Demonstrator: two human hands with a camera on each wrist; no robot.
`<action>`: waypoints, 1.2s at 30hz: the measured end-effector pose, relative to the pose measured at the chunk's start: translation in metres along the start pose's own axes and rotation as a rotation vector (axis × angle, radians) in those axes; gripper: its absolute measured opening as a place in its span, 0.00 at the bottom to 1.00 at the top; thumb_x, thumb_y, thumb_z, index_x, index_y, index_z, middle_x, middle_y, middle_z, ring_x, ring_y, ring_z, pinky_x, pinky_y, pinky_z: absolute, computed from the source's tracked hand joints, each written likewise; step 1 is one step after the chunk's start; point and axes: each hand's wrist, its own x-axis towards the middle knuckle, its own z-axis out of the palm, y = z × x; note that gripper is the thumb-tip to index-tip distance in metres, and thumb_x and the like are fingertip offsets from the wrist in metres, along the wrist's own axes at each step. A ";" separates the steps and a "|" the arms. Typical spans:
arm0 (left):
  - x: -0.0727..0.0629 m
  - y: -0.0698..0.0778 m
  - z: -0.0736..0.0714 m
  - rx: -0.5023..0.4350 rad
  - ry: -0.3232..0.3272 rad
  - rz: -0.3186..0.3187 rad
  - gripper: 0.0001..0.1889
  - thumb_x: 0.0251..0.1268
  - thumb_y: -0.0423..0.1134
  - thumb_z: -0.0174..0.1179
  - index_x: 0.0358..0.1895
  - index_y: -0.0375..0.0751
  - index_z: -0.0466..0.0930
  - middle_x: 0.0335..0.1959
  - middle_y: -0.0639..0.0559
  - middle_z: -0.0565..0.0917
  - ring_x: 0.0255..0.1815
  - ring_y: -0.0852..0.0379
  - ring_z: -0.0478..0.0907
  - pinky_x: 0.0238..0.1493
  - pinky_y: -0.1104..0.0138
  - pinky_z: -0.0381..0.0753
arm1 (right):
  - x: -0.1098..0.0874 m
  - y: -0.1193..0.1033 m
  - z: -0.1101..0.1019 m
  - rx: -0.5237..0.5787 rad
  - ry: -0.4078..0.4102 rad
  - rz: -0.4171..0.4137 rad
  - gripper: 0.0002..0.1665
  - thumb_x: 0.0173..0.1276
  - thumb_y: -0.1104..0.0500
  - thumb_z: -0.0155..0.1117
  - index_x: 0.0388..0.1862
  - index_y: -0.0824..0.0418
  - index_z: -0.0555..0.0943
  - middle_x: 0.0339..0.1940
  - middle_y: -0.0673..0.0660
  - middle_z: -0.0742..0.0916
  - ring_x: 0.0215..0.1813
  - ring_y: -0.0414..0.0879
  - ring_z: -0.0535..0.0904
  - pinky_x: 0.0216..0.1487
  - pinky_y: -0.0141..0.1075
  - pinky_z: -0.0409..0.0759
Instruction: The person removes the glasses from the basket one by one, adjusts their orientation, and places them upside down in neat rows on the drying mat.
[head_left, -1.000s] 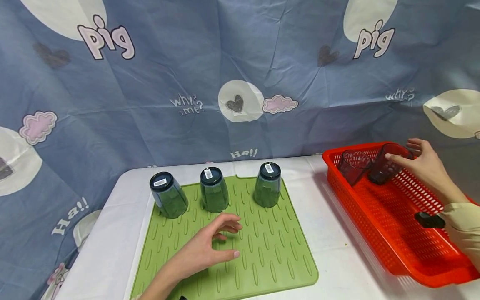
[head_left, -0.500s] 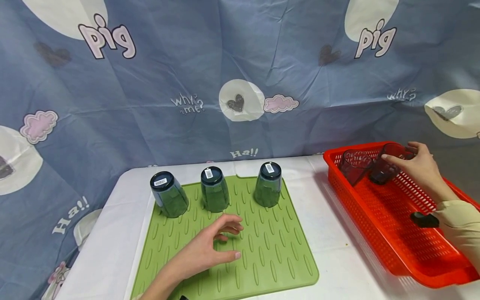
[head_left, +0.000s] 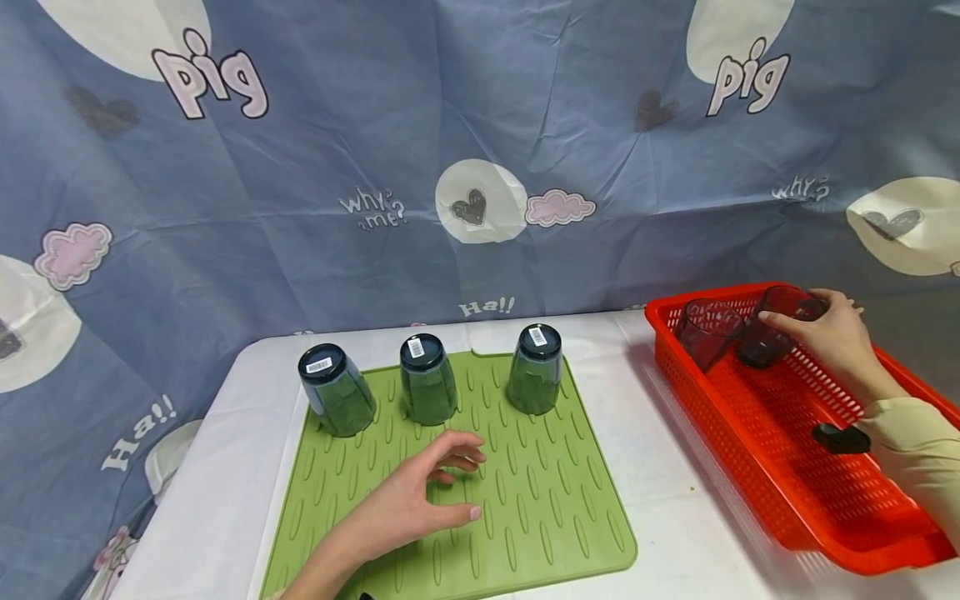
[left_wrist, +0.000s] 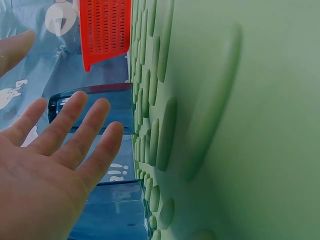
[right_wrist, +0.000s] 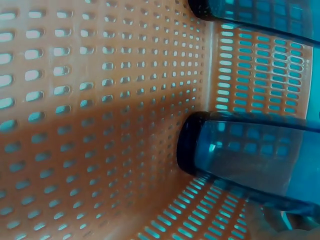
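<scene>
My right hand (head_left: 836, 337) grips a dark tinted drinking glass (head_left: 761, 346) near its rim, thumb on the near side, fingers partly hidden behind. The glass leans in the red plastic basket (head_left: 723, 429), base down; the right wrist view shows this glass (right_wrist: 250, 155) against the perforated walls. A second glass (head_left: 703, 337) leans to its left. Over the green ridged mat (head_left: 555, 508) my left hand (head_left: 412, 496) hovers with loosely bent fingers and nothing in them. Beyond it stand three upside-down blue-tinted glasses: left (head_left: 339, 396), middle (head_left: 429, 387) and right (head_left: 536, 375).
A white cloth (head_left: 637, 417) covers the table under the mat and basket. Behind it hangs a blue printed curtain (head_left: 322, 167). A black strap piece (head_left: 840, 438) sits at my right wrist, over the basket.
My right hand has moved slightly left and closed in around the glass in the basket. The left hand and the glasses on the mat have stayed in place.
</scene>
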 end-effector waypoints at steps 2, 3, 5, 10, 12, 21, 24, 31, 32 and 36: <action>0.000 0.000 0.000 0.001 0.000 0.000 0.33 0.58 0.39 0.71 0.65 0.61 0.67 0.59 0.51 0.76 0.61 0.49 0.73 0.62 0.50 0.72 | 0.000 0.000 0.000 -0.001 0.007 0.000 0.59 0.66 0.38 0.63 0.75 0.76 0.48 0.63 0.82 0.65 0.72 0.79 0.46 0.58 0.62 0.69; 0.000 0.000 0.000 0.000 -0.002 -0.001 0.33 0.58 0.39 0.71 0.65 0.61 0.67 0.59 0.51 0.76 0.61 0.49 0.73 0.62 0.50 0.72 | 0.000 0.001 0.000 -0.002 0.010 -0.002 0.58 0.66 0.39 0.64 0.75 0.76 0.49 0.62 0.82 0.66 0.70 0.78 0.53 0.53 0.54 0.75; 0.000 0.000 -0.001 -0.001 -0.003 -0.004 0.33 0.58 0.39 0.71 0.65 0.61 0.67 0.60 0.51 0.76 0.61 0.49 0.73 0.62 0.49 0.71 | 0.000 0.001 0.000 -0.004 0.015 -0.006 0.58 0.66 0.39 0.65 0.75 0.77 0.50 0.61 0.81 0.68 0.63 0.74 0.63 0.41 0.36 0.77; -0.001 0.000 -0.001 -0.005 -0.007 -0.014 0.32 0.59 0.40 0.71 0.65 0.61 0.67 0.60 0.50 0.76 0.61 0.49 0.73 0.62 0.49 0.71 | 0.000 0.001 0.000 -0.002 0.015 -0.006 0.58 0.65 0.41 0.67 0.74 0.77 0.51 0.60 0.80 0.70 0.53 0.67 0.69 0.28 0.22 0.66; -0.001 0.000 -0.001 -0.005 -0.007 -0.016 0.32 0.59 0.40 0.71 0.65 0.61 0.67 0.60 0.50 0.76 0.61 0.49 0.73 0.62 0.49 0.72 | 0.000 0.001 -0.001 -0.003 0.015 -0.006 0.57 0.65 0.41 0.68 0.74 0.77 0.52 0.60 0.79 0.70 0.51 0.62 0.71 0.28 0.22 0.67; -0.001 0.001 -0.001 0.003 0.000 -0.009 0.33 0.58 0.41 0.71 0.65 0.62 0.67 0.60 0.51 0.76 0.61 0.49 0.73 0.63 0.49 0.71 | -0.001 0.002 -0.002 -0.010 0.014 -0.005 0.57 0.65 0.41 0.68 0.74 0.76 0.52 0.61 0.79 0.71 0.49 0.60 0.71 0.29 0.24 0.67; -0.001 0.000 -0.001 -0.001 0.002 -0.010 0.32 0.58 0.41 0.71 0.65 0.63 0.67 0.60 0.51 0.75 0.62 0.50 0.72 0.63 0.49 0.71 | -0.001 0.001 -0.002 -0.015 0.013 -0.007 0.58 0.64 0.40 0.68 0.74 0.76 0.53 0.60 0.79 0.71 0.49 0.60 0.71 0.29 0.24 0.67; -0.001 0.001 -0.002 0.004 0.010 -0.006 0.31 0.59 0.41 0.71 0.64 0.62 0.68 0.61 0.51 0.75 0.62 0.51 0.72 0.63 0.49 0.71 | -0.002 0.000 -0.003 -0.022 0.034 -0.008 0.57 0.62 0.39 0.69 0.73 0.75 0.56 0.59 0.76 0.73 0.46 0.55 0.70 0.29 0.23 0.67; -0.001 0.001 -0.002 0.006 0.012 -0.005 0.30 0.60 0.41 0.70 0.64 0.62 0.68 0.61 0.51 0.75 0.62 0.51 0.72 0.63 0.49 0.71 | -0.002 -0.001 -0.003 -0.021 0.037 -0.012 0.56 0.63 0.39 0.69 0.73 0.75 0.56 0.59 0.76 0.73 0.46 0.56 0.70 0.29 0.23 0.67; -0.001 0.001 -0.001 0.001 0.025 -0.006 0.31 0.61 0.41 0.69 0.65 0.61 0.66 0.61 0.51 0.75 0.61 0.51 0.73 0.62 0.50 0.72 | -0.002 -0.004 -0.004 -0.035 0.046 -0.028 0.56 0.63 0.39 0.69 0.73 0.75 0.57 0.60 0.76 0.72 0.49 0.61 0.69 0.32 0.26 0.66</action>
